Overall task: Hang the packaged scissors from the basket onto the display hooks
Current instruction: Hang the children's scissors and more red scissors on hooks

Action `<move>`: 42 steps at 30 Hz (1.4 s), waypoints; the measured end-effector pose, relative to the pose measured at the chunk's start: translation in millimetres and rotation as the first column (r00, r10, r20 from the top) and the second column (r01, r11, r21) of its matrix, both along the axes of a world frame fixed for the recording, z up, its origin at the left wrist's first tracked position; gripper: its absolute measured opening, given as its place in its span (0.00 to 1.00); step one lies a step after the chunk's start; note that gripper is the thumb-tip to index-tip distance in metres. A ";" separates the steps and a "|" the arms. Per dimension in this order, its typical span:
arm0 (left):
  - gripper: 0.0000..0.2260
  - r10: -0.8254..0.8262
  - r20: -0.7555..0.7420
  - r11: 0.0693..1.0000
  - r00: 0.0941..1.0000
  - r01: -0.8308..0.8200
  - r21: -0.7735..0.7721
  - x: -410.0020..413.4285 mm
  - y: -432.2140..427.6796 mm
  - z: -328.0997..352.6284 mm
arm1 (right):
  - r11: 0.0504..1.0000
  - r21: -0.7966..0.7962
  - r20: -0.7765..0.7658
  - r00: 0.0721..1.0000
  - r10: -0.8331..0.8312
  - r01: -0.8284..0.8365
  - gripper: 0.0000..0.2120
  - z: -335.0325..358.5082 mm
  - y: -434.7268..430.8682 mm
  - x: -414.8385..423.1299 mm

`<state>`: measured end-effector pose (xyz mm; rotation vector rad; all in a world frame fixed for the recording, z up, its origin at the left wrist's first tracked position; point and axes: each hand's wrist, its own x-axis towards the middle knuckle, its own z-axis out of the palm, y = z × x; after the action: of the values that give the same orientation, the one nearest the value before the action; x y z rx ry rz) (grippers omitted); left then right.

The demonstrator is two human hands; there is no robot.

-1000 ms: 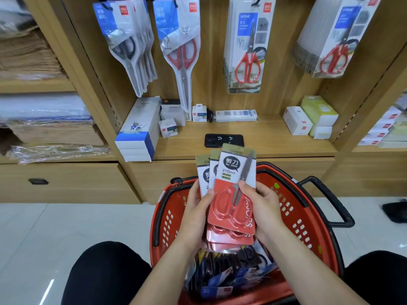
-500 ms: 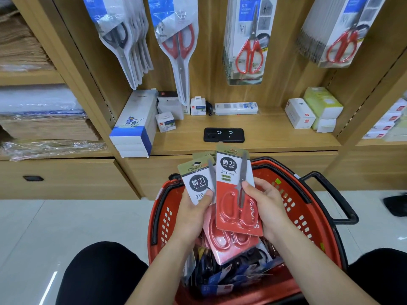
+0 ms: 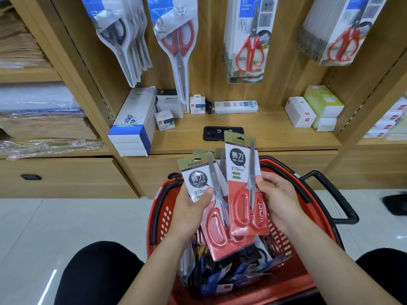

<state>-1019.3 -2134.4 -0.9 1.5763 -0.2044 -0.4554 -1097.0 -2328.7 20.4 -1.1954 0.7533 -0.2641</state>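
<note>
– Over the red basket (image 3: 326, 223), what is each hand holding?

– The right hand (image 3: 278, 200) grips one scissors pack (image 3: 241, 172) upright, with the thumb on the front and the fingers behind the card. The left hand (image 3: 187, 213) pinches a fanned bunch of the same packs (image 3: 198, 180), and its thumb presses on the front card.

– Are the two lots apart?

– They are just beside each other. The right pack's lower edge overlaps the bunch, but I cannot tell whether they touch.

– Where are the other scissors?

– More packs (image 3: 231, 275) lie piled in the basket below the hands. Other packaged scissors (image 3: 248, 42) hang in rows on the wooden back wall, above the shelf (image 3: 275, 134).

– Is anything on that shelf?

– Small boxes stand along it, and a dark phone (image 3: 214, 133) lies flat near its front edge, just behind the raised pack.
</note>
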 end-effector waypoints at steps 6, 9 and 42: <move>0.11 0.044 -0.014 0.999 0.999 -0.044 -0.009 4.1 0.0 0.5 | 0.998 0.041 0.057 0.997 -0.056 0.054 0.06 5.2 -1.4 2.6; 0.12 0.059 0.017 0.998 0.998 -0.059 -0.015 8.4 0.2 9.0 | 0.998 0.036 0.082 0.995 -0.050 0.048 0.06 15.5 -3.4 6.6; 0.16 0.013 0.056 0.999 0.998 -0.015 0.043 -8.2 -2.9 -1.8 | 0.975 0.024 -0.008 0.975 0.220 -0.220 0.17 14.6 -14.3 -3.7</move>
<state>-1027.5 -2137.3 -2.7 1.6329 -0.2269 -0.4076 -1100.8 -2343.0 35.0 -1.2480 0.6251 -0.0648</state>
